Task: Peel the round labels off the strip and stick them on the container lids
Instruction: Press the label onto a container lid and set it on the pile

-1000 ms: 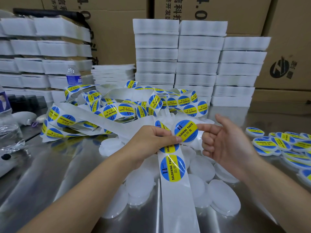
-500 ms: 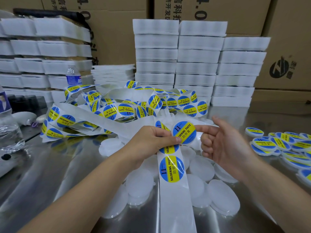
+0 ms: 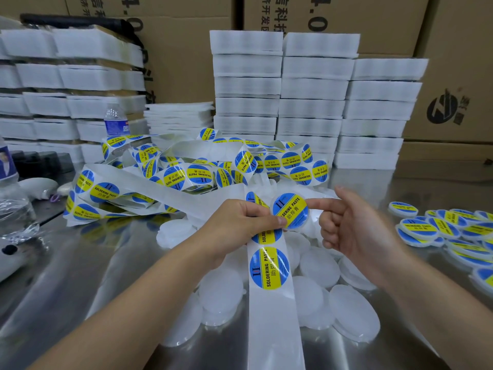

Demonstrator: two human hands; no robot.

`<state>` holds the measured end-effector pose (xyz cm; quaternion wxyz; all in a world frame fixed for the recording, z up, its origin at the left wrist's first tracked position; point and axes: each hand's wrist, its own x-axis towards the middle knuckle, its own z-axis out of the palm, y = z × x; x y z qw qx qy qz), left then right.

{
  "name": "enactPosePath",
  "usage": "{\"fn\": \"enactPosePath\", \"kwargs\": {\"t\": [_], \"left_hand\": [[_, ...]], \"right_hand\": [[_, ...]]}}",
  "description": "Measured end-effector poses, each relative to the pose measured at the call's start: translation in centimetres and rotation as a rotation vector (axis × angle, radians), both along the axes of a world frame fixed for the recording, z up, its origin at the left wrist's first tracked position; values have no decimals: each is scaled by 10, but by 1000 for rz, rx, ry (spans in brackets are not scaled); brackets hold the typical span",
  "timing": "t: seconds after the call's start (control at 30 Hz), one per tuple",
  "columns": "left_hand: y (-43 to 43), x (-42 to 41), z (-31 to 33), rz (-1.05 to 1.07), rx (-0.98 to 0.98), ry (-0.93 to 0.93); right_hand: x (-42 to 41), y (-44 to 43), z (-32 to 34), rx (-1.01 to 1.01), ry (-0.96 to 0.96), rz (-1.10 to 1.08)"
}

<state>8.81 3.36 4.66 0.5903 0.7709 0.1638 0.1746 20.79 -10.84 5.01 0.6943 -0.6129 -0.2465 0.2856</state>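
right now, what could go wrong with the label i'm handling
1. The round label is touched only at its edges, by the left hand's thumb and the right hand's index fingertip. It might curl onto itself or land off-centre.
2. The strip in the left hand trails across the bare lids. A tug could drag or scatter them.
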Motion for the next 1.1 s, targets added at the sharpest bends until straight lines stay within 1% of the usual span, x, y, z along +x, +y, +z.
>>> {"fn": "enactPosePath", "kwargs": {"t": [0.2,0.37,0.47,0.53,0.63,0.73,0.83,0.93,1.1], "left_hand": [[2,2,-2,12,12,0],[3,2,-2,38,18,-5],[3,1,-2,21,27,-2],[2,1,-1,-5,32,-4],[0,-1,-1,-84,41,-3],[-2,-2,-1,-143,38,-6],[-3,-3,-1,-158,67,-15],[-5,-4,-1,-176,77,-26],[-7,-5,-2,-176,171,-55]], "right_hand": [[-2,0,-2,-9,-98,-55],[-4,1,-5,-1,-256,-162],[-3,-1,-4,9,-312,-239],[-3,-2,-2,7,-346,-247],[-9,-1,-3,-1,-432,-196],[-17,-1,-6,-34,-557,-58],[-20,0,-9,-28,-604,25],[-21,0,-11,-43,-640,35],[-20,0,-14,-127,-708,22]]}}
